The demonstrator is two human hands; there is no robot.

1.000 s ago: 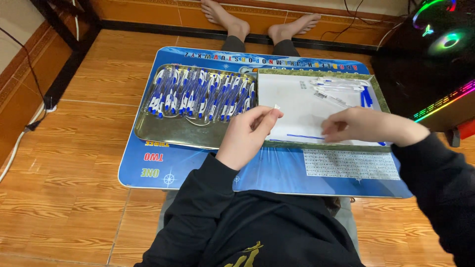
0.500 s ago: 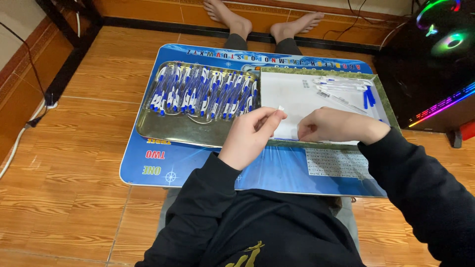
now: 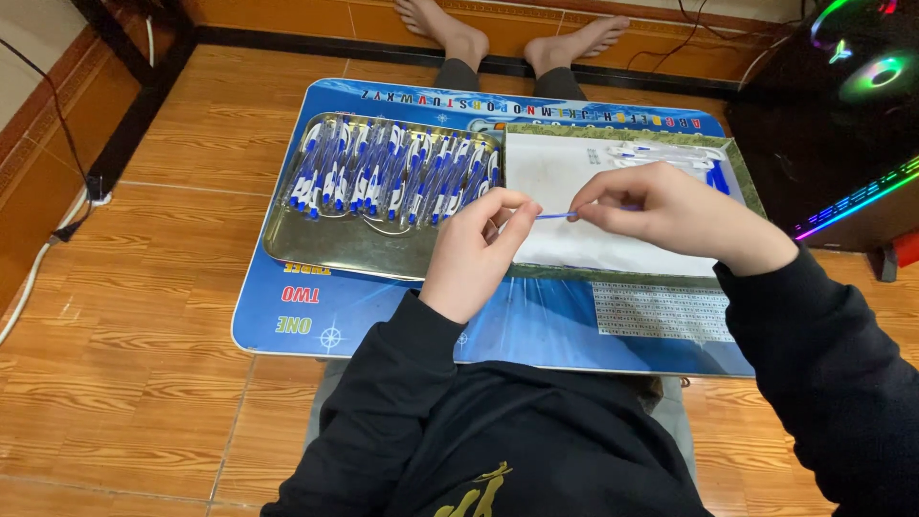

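My left hand (image 3: pixel 479 249) and my right hand (image 3: pixel 670 213) meet above the small blue lap table (image 3: pixel 536 321). Between their fingertips runs a thin blue pen refill (image 3: pixel 555 215), pinched at each end. Under the hands lies a white sheet (image 3: pixel 574 182) in the right half of a shiny metal tray (image 3: pixel 335 247). The tray's left half holds several blue-and-white pens (image 3: pixel 392 172) lying side by side. A few loose clear and blue pen parts (image 3: pixel 680 158) rest at the sheet's far right corner.
The table stands on an orange wood-pattern tile floor (image 3: pixel 144 335). My bare feet (image 3: pixel 507 33) stick out beyond its far edge. A black computer case with coloured lights (image 3: pixel 842 105) stands at the right. A white cable (image 3: pixel 38 258) runs along the left wall.
Both hands have lifted slightly and drawn apart, and the thin blue refill now shows stretched between their fingertips. The view has shifted a little.
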